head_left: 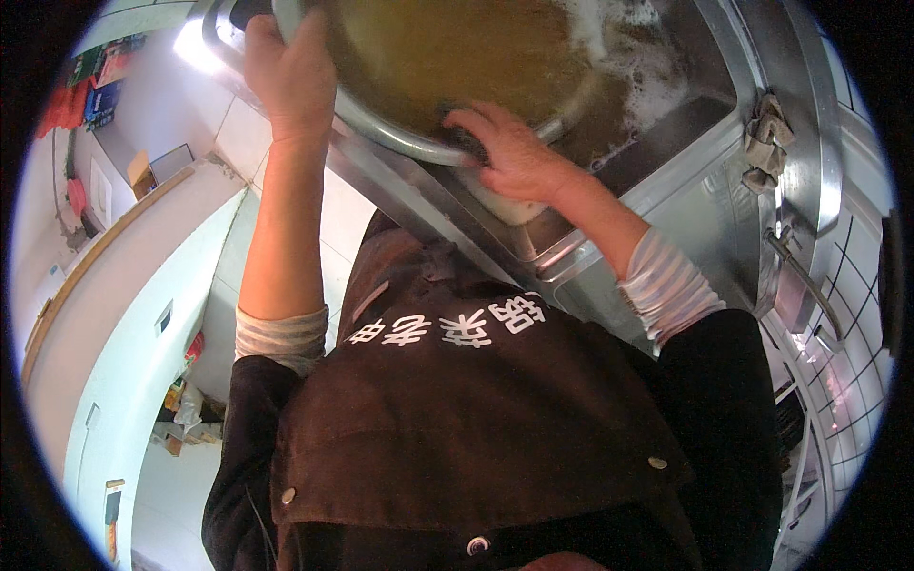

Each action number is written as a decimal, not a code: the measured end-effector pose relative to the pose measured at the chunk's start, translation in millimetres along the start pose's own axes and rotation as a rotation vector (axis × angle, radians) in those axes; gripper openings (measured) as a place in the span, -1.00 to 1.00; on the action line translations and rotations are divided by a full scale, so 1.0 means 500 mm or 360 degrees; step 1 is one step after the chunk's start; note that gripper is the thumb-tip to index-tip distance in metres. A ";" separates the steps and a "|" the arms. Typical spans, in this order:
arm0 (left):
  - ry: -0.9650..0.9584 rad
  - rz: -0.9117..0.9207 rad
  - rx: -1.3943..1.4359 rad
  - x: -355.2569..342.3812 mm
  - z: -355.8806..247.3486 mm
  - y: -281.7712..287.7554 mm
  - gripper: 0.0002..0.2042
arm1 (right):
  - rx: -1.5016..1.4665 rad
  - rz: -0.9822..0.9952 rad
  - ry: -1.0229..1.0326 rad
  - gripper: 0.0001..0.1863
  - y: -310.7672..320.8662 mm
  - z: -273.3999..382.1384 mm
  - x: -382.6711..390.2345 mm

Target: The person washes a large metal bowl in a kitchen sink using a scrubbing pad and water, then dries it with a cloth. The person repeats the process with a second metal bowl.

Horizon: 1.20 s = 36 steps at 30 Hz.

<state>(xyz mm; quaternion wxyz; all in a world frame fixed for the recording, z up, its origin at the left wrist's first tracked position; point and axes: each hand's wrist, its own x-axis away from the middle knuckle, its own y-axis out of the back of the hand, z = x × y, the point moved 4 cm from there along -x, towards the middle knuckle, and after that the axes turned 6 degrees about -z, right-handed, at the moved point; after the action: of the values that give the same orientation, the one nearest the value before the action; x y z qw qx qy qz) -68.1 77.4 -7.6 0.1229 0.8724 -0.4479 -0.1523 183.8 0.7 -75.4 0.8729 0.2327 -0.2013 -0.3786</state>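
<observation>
A large round metal basin (pixel 405 143) lies tilted over the sink, its upper part cut off by the frame. Brownish, murky liquid or a wet inner surface shows inside it. My left hand (pixel 293 81) is closed around the basin's left rim. At the near rim, my right hand (pixel 519 157) is bent inward with curled fingers. Something dark shows under those fingers, partly hidden, perhaps a scrubber; its kind cannot be made out. Below my right palm is a pale, rounded patch (pixel 509 205) in the sink.
The stainless steel sink (pixel 657 195) holds dark water with white foam (pixel 657 86). Grey crumpled cloths (pixel 766 143) hang on its right edge, near a metal tap (pixel 809 276). My brown apron (pixel 476 419) faces the sink's near edge. A wall ledge (pixel 114 233) runs along the left.
</observation>
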 end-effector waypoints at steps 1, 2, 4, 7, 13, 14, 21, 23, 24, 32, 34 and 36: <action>0.0025 0.0015 0.0149 -0.001 0.003 -0.004 -0.80 | 0.0155 0.0075 -0.0056 -0.22 0.011 -0.023 -0.001; 0.0001 -0.0003 -0.0037 -0.006 0.001 -0.001 -0.80 | 0.0311 0.0149 -0.0112 -0.16 0.024 -0.051 -0.008; -0.0027 -0.0025 -0.0412 -0.011 -0.013 0.006 -0.79 | 0.0619 0.0308 -0.0238 -0.04 0.039 -0.092 -0.008; 0.0000 -0.0139 -0.0461 -0.002 0.015 0.004 -0.75 | 0.0663 0.0283 -0.0289 -0.12 0.044 -0.091 -0.008; 0.0228 -0.0174 0.0021 0.045 0.025 0.004 -0.79 | -0.0052 -0.0441 0.0023 -0.40 -0.045 0.077 -0.037; 0.0245 -0.0172 0.0056 0.051 0.028 0.003 -0.79 | -0.0011 -0.0472 0.0061 -0.42 -0.044 0.079 -0.029; 0.0364 -0.0159 -0.0044 0.064 -0.027 -0.009 -0.75 | 0.0725 -0.0025 -0.0020 -0.37 0.017 -0.098 0.027; 0.0173 -0.0222 -0.0278 0.069 -0.036 0.000 -0.75 | 0.1088 0.0112 0.0020 -0.34 0.069 -0.151 0.018; -0.0106 -0.0256 -0.0466 0.057 0.002 0.004 -0.76 | 0.1276 0.0175 0.0041 -0.33 0.082 -0.162 0.009; 0.0096 -0.0096 -0.0280 0.164 -0.041 0.010 -0.75 | 0.0220 -0.0054 0.0044 -0.39 -0.020 -0.007 -0.013; 0.0178 -0.0197 -0.0261 0.175 -0.044 -0.002 -0.76 | -0.0065 -0.0135 -0.0002 -0.36 -0.037 0.022 -0.023; 0.0256 -0.0146 -0.0206 0.152 -0.039 -0.004 -0.77 | 0.0002 -0.0124 0.0079 -0.31 -0.052 -0.006 -0.039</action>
<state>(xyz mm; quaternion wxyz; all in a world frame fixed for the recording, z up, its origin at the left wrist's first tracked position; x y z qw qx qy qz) -17.3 17.6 -2.2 0.2073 0.8917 -0.3854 -0.1157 158.4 0.3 -95.9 0.8620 0.2503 -0.1704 -0.4064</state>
